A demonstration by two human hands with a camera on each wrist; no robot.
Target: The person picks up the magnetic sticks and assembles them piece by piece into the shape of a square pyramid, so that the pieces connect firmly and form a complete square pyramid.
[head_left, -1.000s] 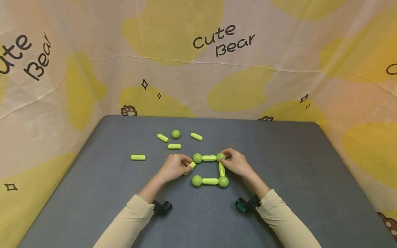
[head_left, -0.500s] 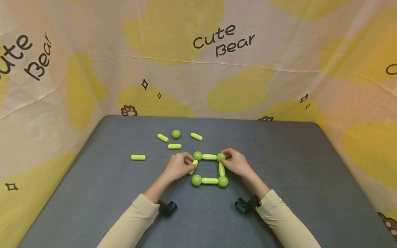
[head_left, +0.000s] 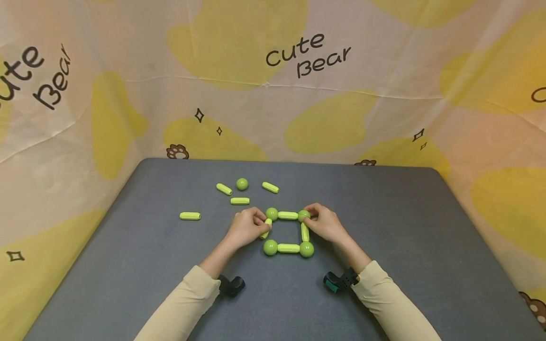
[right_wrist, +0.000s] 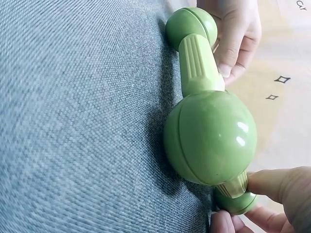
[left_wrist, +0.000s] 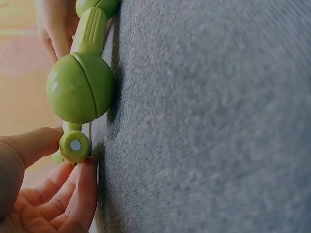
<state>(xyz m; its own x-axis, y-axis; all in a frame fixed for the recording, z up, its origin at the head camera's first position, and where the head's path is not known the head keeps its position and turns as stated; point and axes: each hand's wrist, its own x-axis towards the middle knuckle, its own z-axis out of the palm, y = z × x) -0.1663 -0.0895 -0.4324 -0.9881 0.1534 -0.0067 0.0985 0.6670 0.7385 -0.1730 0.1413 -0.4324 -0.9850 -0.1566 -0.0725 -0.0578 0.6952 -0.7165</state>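
Note:
My left hand (head_left: 247, 226) pinches a light-green magnetic rod (head_left: 266, 229) between thumb and fingers. Its far end meets the far-left green ball (head_left: 271, 214); the silvery near end (left_wrist: 75, 145) faces the left wrist camera, apart from the near-left ball (head_left: 270, 247). With thumb and fingers, my right hand (head_left: 325, 223) grips the far-right ball (head_left: 304, 216). Rods join the balls along the far side (head_left: 288, 215), right side (head_left: 304, 232) and near side (head_left: 288, 248). In the right wrist view, the near-right ball (right_wrist: 214, 138) partly hides the right-side rod.
Beyond my left hand lie a loose green ball (head_left: 241, 184) and several loose rods, among them one at the left (head_left: 189, 216) and one at the back (head_left: 270, 187). All rest on the grey table (head_left: 384, 208). A printed cloth (head_left: 239, 109) hangs behind it.
My left hand has moved right and slightly forward, bringing the rod against the far-left ball. That ball has shifted a little away from me. My right hand has stayed in place.

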